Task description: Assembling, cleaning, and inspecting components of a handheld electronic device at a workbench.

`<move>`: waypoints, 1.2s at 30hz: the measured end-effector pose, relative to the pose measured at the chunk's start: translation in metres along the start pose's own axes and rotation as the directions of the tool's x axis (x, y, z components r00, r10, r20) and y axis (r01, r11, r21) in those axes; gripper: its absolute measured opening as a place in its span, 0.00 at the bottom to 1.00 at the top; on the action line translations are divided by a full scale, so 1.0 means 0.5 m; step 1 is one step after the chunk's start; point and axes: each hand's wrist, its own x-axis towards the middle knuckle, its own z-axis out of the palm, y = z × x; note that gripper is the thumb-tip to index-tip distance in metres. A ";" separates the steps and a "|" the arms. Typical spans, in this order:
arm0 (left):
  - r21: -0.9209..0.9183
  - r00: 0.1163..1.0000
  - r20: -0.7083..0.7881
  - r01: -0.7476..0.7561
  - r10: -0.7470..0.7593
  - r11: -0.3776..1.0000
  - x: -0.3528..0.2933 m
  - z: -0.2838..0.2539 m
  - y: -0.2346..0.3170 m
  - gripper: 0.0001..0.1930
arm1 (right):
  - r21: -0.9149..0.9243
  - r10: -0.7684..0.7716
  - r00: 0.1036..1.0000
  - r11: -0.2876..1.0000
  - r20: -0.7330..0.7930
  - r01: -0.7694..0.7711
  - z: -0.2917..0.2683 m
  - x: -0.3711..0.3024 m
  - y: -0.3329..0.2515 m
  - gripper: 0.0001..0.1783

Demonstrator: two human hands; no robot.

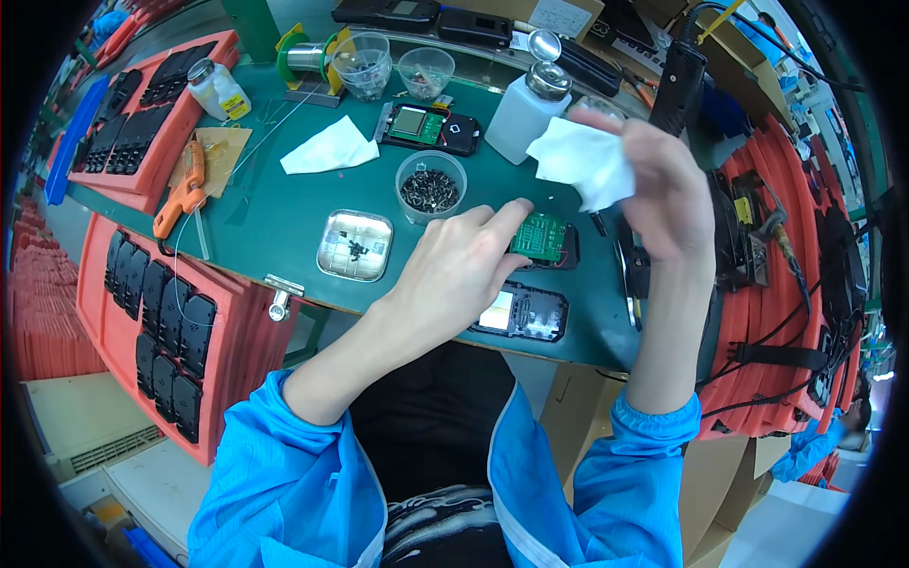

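A crumpled white wipe [584,163] is pinched in my right hand [666,185], raised over the right side of the table beside a white dispenser bottle [530,112]. My left hand [454,270] grips the left end of a green circuit board [542,237] in a black housing, index finger at its far edge and thumb at its near edge. Nearer to me lies a black device shell [538,312] with a small screen. A clear cup of small screws [431,189] stands just beyond my left hand. To its left sits a square metal tin [354,246] holding small dark parts.
Another opened device [431,130] and a folded white wipe [329,148] lie farther back. An orange-handled tool [187,189], a solder spool [305,57] and a small bottle [218,90] are at left. Red foam trays [104,265] hold black shells. Cables [795,350] hang at right.
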 end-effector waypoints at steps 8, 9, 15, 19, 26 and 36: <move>0.000 0.999 0.010 0.032 -0.032 0.999 0.006 0.002 0.001 0.26 | -0.229 -0.382 0.917 0.908 -0.115 0.350 0.010 0.050 0.011 0.10; 0.011 0.999 0.008 0.036 -0.036 0.999 0.006 0.001 0.000 0.25 | -0.603 -0.475 0.875 0.727 -0.095 0.330 0.037 0.061 0.011 0.11; 0.021 0.999 -0.009 0.036 -0.036 0.999 0.007 0.006 0.001 0.25 | -0.904 -0.640 0.705 0.039 0.305 0.427 0.028 0.113 0.021 0.10; 0.016 0.999 -0.027 0.021 -0.021 1.000 0.005 0.002 0.000 0.26 | -0.907 -0.556 0.746 -0.034 0.365 0.419 0.035 0.106 0.016 0.11; 0.028 1.000 -0.022 0.009 -0.008 1.000 0.012 0.004 -0.005 0.26 | -0.895 -0.453 0.776 -0.144 0.439 0.422 0.034 0.092 0.011 0.15; 0.019 0.999 -0.044 -0.010 0.010 1.000 0.013 0.007 -0.014 0.25 | -0.928 -0.441 0.868 0.173 0.227 0.331 0.064 -0.133 0.076 0.24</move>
